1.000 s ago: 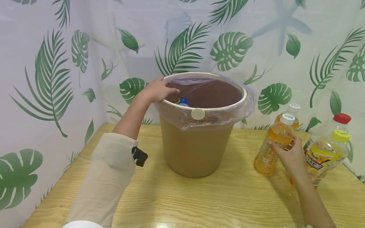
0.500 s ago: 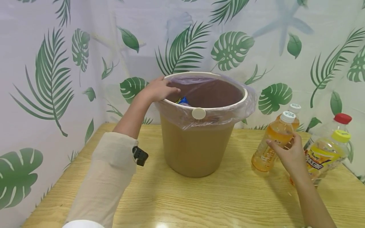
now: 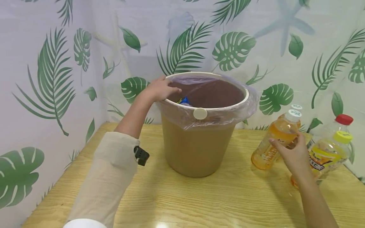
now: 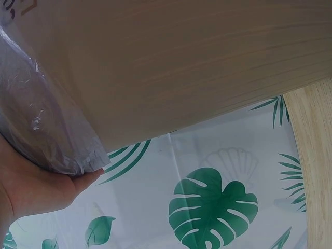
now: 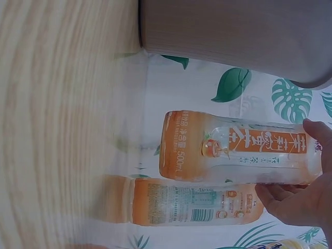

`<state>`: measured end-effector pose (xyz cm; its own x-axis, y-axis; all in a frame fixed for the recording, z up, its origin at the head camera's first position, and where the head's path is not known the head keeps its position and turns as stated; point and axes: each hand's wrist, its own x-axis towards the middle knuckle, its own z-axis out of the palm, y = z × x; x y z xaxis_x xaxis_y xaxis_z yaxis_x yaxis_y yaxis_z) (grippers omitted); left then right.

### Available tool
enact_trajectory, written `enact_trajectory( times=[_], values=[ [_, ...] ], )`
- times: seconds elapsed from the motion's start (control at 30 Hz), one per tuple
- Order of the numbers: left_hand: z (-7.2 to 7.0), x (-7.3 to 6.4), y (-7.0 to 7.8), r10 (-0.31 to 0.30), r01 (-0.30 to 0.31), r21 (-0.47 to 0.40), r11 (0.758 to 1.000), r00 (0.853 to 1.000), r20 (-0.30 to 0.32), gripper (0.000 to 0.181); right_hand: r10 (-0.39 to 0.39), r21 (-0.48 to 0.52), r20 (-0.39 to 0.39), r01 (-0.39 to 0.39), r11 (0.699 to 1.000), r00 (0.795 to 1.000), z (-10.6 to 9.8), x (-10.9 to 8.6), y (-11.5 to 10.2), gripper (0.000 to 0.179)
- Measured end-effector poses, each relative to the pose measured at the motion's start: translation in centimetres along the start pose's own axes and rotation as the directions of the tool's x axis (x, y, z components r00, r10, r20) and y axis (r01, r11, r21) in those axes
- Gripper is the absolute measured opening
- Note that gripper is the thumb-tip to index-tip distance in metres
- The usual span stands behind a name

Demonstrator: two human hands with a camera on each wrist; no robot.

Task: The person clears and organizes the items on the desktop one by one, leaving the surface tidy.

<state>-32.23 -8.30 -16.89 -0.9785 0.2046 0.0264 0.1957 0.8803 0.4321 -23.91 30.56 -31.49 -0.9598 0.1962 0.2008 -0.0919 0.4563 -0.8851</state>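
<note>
A brown trash can stands on the table, lined with a thin translucent purple bag folded over its pale rim. My left hand grips the rim at the left side, thumb toward the opening; the left wrist view shows this hand against the bag's hanging edge. Something blue shows inside the can. At the right, my right hand holds a white-capped bottle of orange tea by its upper body. That bottle leans with its cap to the right, its base raised off the table in the right wrist view.
A second white-capped orange tea bottle stands close behind the held one. Right of my right hand are a yellow-capped bottle and a red-capped clear bottle. The wooden table meets a leaf-printed backdrop.
The held bottle has risen slightly, its base shifting left toward the trash can while its top tilts further right. My left hand keeps its place on the rim.
</note>
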Motion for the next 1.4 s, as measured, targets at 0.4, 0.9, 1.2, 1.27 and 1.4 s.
enact_trajectory(
  times=[0.4, 0.9, 1.2, 1.27, 1.4],
  values=[
    [0.1, -0.1, 0.1, -0.003, 0.003, 0.001, 1.0, 1.0, -0.008, 0.062, 0.004, -0.016, -0.011, -0.005, 1.0, 1.0, -0.6, -0.1, -0.4, 0.084],
    [0.3, -0.1, 0.2, -0.006, 0.005, -0.009, 1.0, 1.0, -0.013, 0.061, -0.008, 0.013, -0.057, 0.008, 1.0, 0.998, -1.4, -0.4, -1.4, 0.077],
    [0.3, -0.2, 0.2, -0.009, 0.008, -0.021, 1.0, 1.0, -0.018, 0.061, -0.004, 0.098, -0.062, 0.01, 0.995, 0.998, -2.3, -0.5, -3.1, 0.072],
    [0.3, -0.2, 0.2, -0.009, 0.009, -0.019, 1.0, 1.0, -0.019, 0.061, 0.005, 0.113, -0.072, 0.003, 0.994, 0.997, -2.6, -0.5, -3.6, 0.071],
    [0.2, -0.2, 0.1, -0.009, 0.009, -0.016, 1.0, 1.0, -0.018, 0.061, 0.014, 0.205, -0.089, 0.005, 0.979, 0.996, -3.2, -0.3, -4.7, 0.069]
  ],
)
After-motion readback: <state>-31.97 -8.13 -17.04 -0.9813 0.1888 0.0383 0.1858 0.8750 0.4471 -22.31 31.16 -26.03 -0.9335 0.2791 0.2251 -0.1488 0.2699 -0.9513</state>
